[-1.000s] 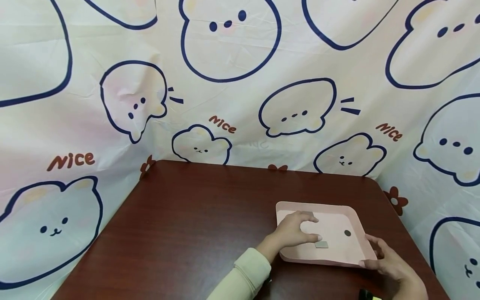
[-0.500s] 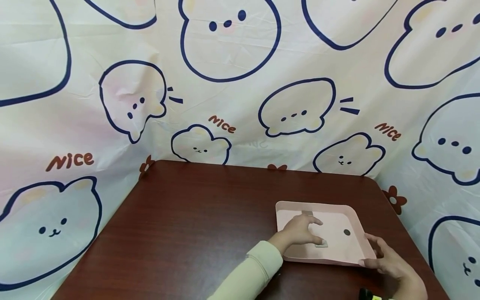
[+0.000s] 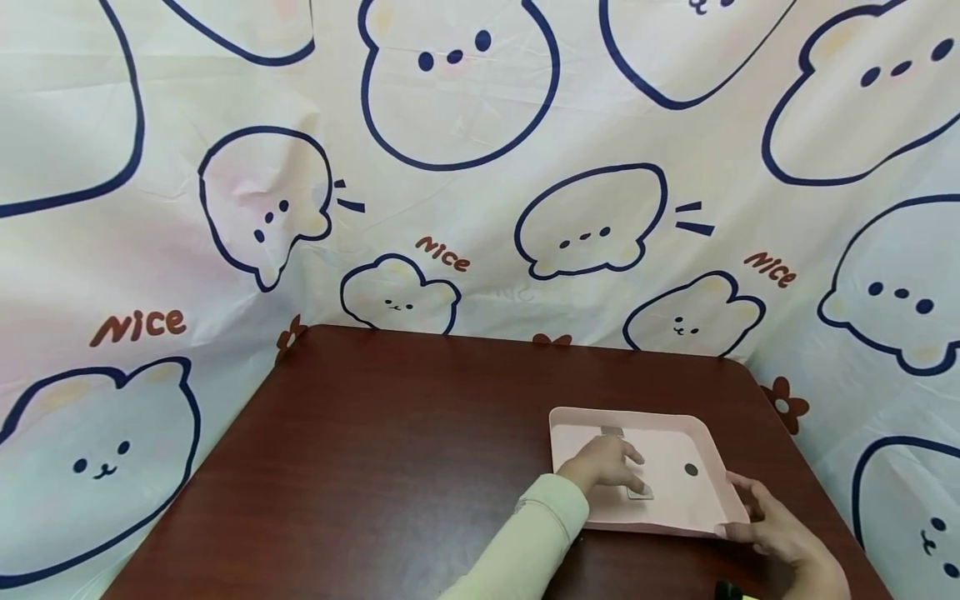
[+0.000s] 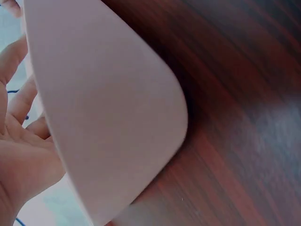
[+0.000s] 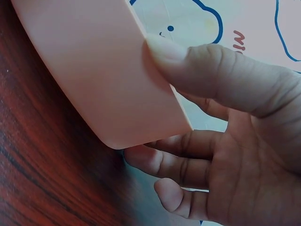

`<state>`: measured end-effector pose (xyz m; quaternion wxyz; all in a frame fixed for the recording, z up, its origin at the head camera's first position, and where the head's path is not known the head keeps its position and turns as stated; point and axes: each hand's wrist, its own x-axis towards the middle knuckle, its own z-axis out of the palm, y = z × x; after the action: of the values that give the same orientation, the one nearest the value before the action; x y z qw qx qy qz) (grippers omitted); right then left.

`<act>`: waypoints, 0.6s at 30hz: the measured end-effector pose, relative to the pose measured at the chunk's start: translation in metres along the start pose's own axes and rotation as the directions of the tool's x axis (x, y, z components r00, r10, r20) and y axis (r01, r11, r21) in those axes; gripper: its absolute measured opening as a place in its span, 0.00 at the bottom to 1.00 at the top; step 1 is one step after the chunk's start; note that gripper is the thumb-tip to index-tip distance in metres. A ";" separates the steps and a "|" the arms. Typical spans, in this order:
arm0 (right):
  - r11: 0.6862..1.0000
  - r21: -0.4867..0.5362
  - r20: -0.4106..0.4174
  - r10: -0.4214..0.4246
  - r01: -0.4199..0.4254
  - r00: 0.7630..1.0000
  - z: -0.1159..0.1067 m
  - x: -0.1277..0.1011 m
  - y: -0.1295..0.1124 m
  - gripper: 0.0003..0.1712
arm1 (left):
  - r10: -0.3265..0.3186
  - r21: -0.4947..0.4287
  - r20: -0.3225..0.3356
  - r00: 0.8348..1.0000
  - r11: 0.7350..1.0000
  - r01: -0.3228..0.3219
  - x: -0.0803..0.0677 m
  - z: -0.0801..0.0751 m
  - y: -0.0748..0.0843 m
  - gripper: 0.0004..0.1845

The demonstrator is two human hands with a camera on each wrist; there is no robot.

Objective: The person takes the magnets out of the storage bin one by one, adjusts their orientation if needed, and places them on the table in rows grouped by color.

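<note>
the biggest thing in view is the printed cloth backdrop (image 3: pixel 465 167), cream with navy outlined bears and rabbits, draped behind and down both sides of the worktop; the word "nice" is printed on it in rust-red several times, and small red flowers peek out at the worktop's far corners.

next comes the dark reddish wood-grain worktop (image 3: pixel 390 467), rounded at its corners.

on its right near part sits a shallow pink tray (image 3: pixel 675 421) with a raised rim, and its near right corner seems lifted a little off the wood, judging from the right wrist view.

the right hand (image 3: pixel 776 533) grips that near right corner, thumb pressed on the rim and fingers curled beneath, which looks like a way to steady or tip the tray while the other hand works inside it.

the left hand (image 3: pixel 603 462), coming out of a pale cream sleeve (image 3: pixel 536 546), reaches into the tray with its fingers bent down, fingertips on a small square grey piece (image 3: pixel 641 492) lying flat on the tray floor; it appears to be pinching or pressing it, though the exact hold is too small to tell.

a small dark round piece (image 3: pixel 691 470) lies just to the right of it, apart from the fingers, and another small grey piece (image 3: pixel 611 431) rests near the tray's far wall.

a dark object with a yellow edge (image 3: pixel 729 591) shows at the bottom border, too cut off to identify.
</note>
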<state>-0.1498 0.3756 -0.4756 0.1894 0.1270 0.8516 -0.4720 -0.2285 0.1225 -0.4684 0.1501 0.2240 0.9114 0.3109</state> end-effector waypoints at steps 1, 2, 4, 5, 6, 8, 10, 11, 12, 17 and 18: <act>1.000 -0.001 0.000 -0.003 0.003 1.000 0.000 0.000 0.000 0.57 | -0.013 0.002 0.001 1.000 1.000 0.013 0.001 0.001 0.000 0.20; 1.000 -0.001 -0.002 -0.006 0.006 1.000 0.001 0.001 -0.001 0.57 | -0.026 0.010 0.002 1.000 1.000 0.026 0.001 0.002 0.001 0.19; 1.000 0.007 0.000 -0.011 0.011 1.000 0.001 0.001 -0.002 0.57 | -0.054 0.047 0.002 0.999 0.997 0.054 0.002 0.005 0.003 0.17; 1.000 0.003 0.002 -0.015 0.015 1.000 0.000 0.001 -0.002 0.57 | -0.067 0.075 0.003 0.998 0.995 0.067 0.001 0.006 0.004 0.17; 1.000 0.015 0.000 -0.006 0.006 1.000 0.000 0.002 -0.003 0.57 | -0.083 0.109 0.003 0.997 0.991 0.082 0.001 0.007 0.006 0.16; 1.000 0.025 0.000 0.004 -0.004 1.000 0.000 0.003 -0.004 0.58 | -0.104 0.199 -0.010 0.995 0.975 0.104 0.000 0.011 0.009 0.13; 1.000 0.024 0.001 0.006 -0.006 1.000 0.000 0.004 -0.004 0.58 | -0.105 0.278 -0.033 0.994 0.954 0.110 -0.001 0.015 0.011 0.12; 1.000 0.019 0.001 0.004 -0.004 1.000 0.000 0.004 -0.004 0.58 | -0.104 0.301 -0.048 0.993 0.947 0.113 -0.001 0.017 0.012 0.12; 1.000 0.016 -0.001 0.006 -0.006 1.000 0.000 0.004 -0.004 0.59 | -0.098 0.329 -0.062 0.993 0.938 0.113 -0.002 0.019 0.012 0.11; 1.000 -0.017 -0.002 -0.006 0.006 1.000 0.003 0.003 0.002 0.57 | -0.053 0.391 -0.099 0.994 0.916 0.088 -0.005 0.029 0.010 0.10; 1.000 -0.018 -0.001 -0.001 0.001 1.000 0.004 0.002 0.005 0.57 | -0.048 0.399 -0.099 0.994 0.913 0.084 -0.006 0.031 0.010 0.10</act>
<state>-0.1491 0.3748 -0.4817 0.1897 0.1250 0.8560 -0.4643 -0.2075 0.1414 -0.4848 0.0712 0.2054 0.9686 0.1209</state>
